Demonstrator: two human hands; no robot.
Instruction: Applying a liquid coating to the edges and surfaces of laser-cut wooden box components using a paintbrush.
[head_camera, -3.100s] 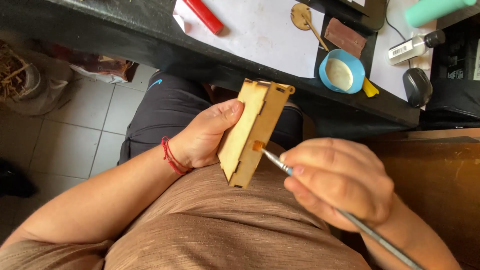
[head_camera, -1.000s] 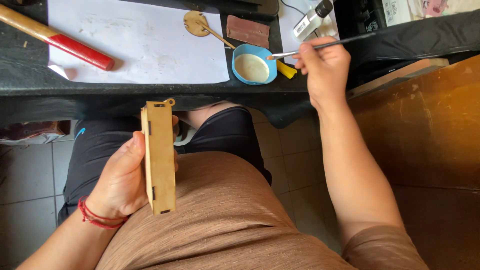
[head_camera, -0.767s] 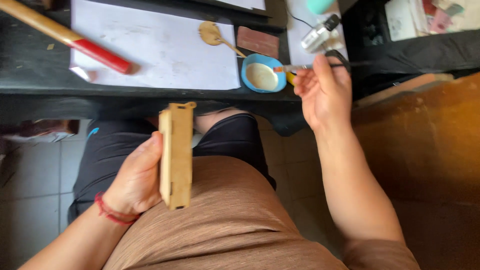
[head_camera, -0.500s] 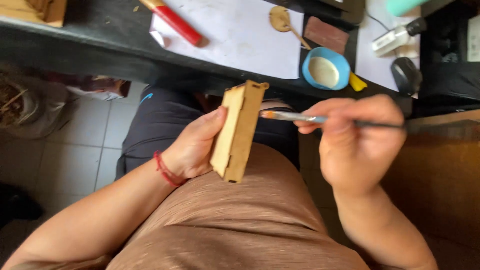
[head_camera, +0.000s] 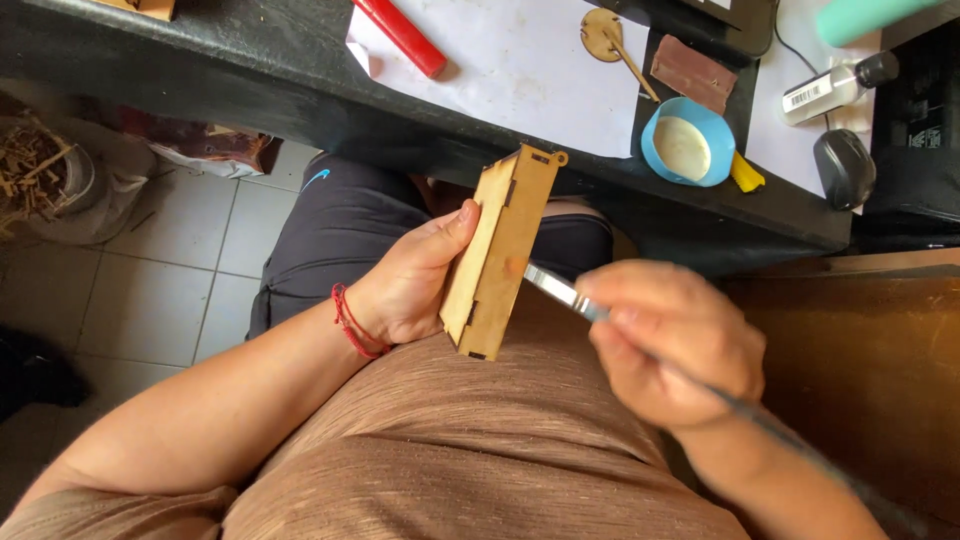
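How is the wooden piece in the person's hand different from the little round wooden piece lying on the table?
The wooden box piece is long, flat-sided and notched; the round wooden piece is a small disc with a thin stick across it. The box piece is held upright in the left hand, with the right hand putting a brush to it; the disc lies untouched on white paper. Both are pale, unpainted wood.

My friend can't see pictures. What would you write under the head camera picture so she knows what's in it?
Seen from above, a seated person's left hand holds a small flat wooden piece upright over their lap, while the right hand touches a thin brush to its edge. On the black table beyond sit a blue bowl of pale liquid, white paper and a red-handled tool.
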